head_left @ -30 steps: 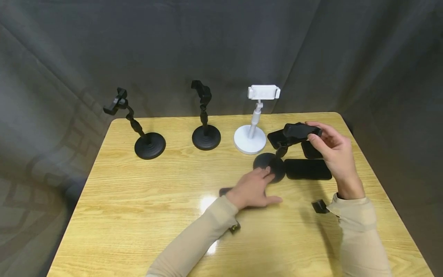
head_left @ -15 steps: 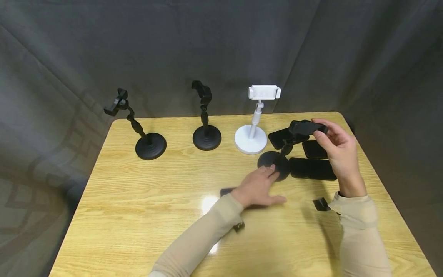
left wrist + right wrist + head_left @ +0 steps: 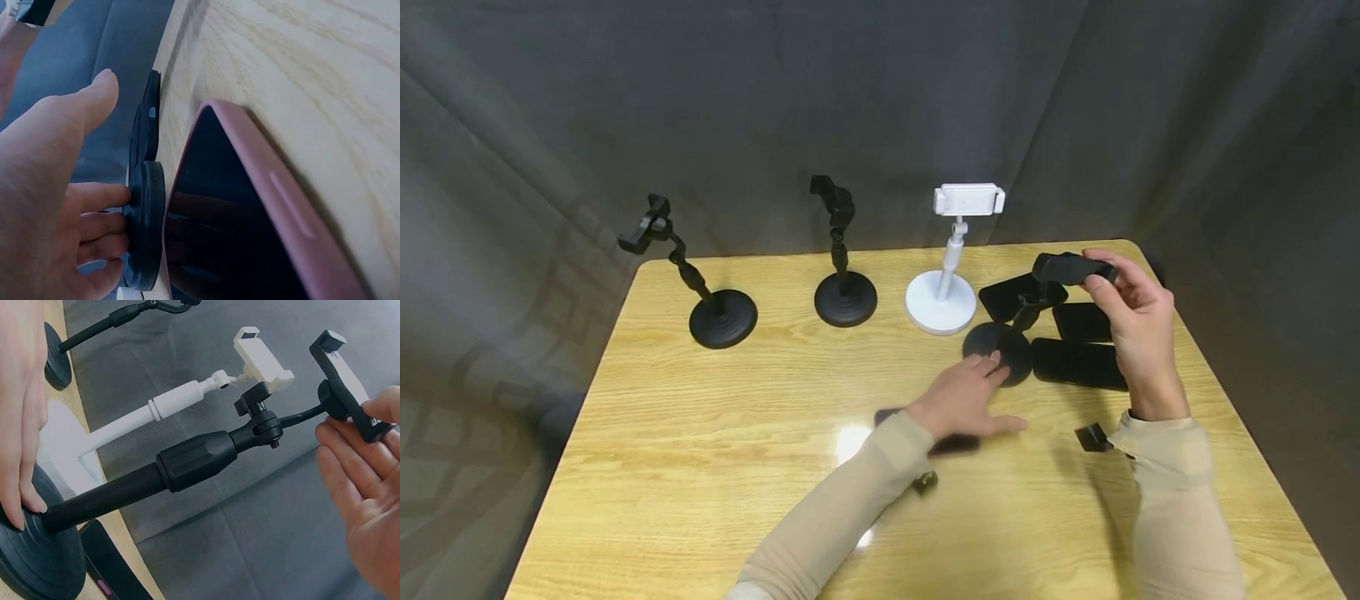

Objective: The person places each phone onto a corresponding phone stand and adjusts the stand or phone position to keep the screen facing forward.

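A black phone stand with a round base (image 3: 1015, 357) stands on the right half of the table. My left hand (image 3: 961, 400) rests its extended fingertips on that base, thumb spread away. My right hand (image 3: 1144, 333) pinches the end of the stand's phone clamp (image 3: 1063, 268), thumb on one side and fingers behind. The right wrist view shows the column (image 3: 103, 497), the joint with its knob (image 3: 253, 400) and the clamp tilted. Beneath my left wrist lies a phone in a pink case (image 3: 294, 200), screen up, partly hidden by the hand in the head view.
Two more black stands (image 3: 723, 318) (image 3: 846, 298) and a white stand (image 3: 940, 302) line the back. Dark phones (image 3: 1078, 363) (image 3: 1082, 322) (image 3: 1000, 297) lie right of the held stand. A small black object (image 3: 1092, 437) sits by the right sleeve. Dark curtain (image 3: 737, 125) hangs behind.
The black stand has shifted slightly right and toward the back, with both hands following it. My left fingers stay on the base and my right hand keeps its pinch on the clamp.
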A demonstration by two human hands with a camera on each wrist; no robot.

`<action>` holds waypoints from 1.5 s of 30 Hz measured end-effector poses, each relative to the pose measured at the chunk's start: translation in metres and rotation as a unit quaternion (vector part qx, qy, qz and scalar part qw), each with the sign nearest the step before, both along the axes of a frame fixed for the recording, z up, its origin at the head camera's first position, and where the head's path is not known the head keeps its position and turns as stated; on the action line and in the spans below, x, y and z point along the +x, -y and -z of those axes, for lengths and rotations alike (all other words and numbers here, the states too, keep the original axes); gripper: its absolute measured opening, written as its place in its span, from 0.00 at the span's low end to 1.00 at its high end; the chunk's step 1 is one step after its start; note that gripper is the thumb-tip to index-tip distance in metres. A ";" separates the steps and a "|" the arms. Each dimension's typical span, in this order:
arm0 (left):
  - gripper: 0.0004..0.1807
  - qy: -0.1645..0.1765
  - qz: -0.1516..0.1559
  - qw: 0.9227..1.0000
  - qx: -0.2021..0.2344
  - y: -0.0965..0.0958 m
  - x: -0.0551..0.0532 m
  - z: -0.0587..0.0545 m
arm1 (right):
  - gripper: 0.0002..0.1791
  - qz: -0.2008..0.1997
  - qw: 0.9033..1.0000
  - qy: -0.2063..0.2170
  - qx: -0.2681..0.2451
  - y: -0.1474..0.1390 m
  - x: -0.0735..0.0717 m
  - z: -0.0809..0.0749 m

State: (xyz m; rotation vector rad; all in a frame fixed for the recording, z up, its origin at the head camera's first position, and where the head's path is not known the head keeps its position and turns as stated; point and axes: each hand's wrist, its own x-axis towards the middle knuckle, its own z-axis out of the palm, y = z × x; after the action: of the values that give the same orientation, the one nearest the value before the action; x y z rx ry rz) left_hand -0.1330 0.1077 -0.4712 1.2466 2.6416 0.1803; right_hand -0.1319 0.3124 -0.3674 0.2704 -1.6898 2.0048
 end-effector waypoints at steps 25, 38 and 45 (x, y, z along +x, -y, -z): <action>0.50 0.006 -0.015 1.000 -0.019 -0.017 -0.017 -0.003 | 0.14 -0.007 0.999 -0.008 -0.035 -0.003 -0.024 0.000; 0.49 0.015 -0.025 1.000 0.004 -0.023 -0.021 0.000 | 0.14 -0.016 0.999 -0.013 -0.038 -0.009 -0.029 0.001; 0.49 0.025 -0.030 0.999 0.016 -0.028 -0.022 0.000 | 0.14 -0.006 0.998 -0.025 -0.052 -0.009 -0.031 0.003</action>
State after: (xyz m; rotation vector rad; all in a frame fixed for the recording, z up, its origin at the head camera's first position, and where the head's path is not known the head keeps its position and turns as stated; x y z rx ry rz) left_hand -0.1552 0.1355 -0.4709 1.1571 2.6443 0.2603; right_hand -0.1627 0.3217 -0.3705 0.2911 -1.5524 2.0691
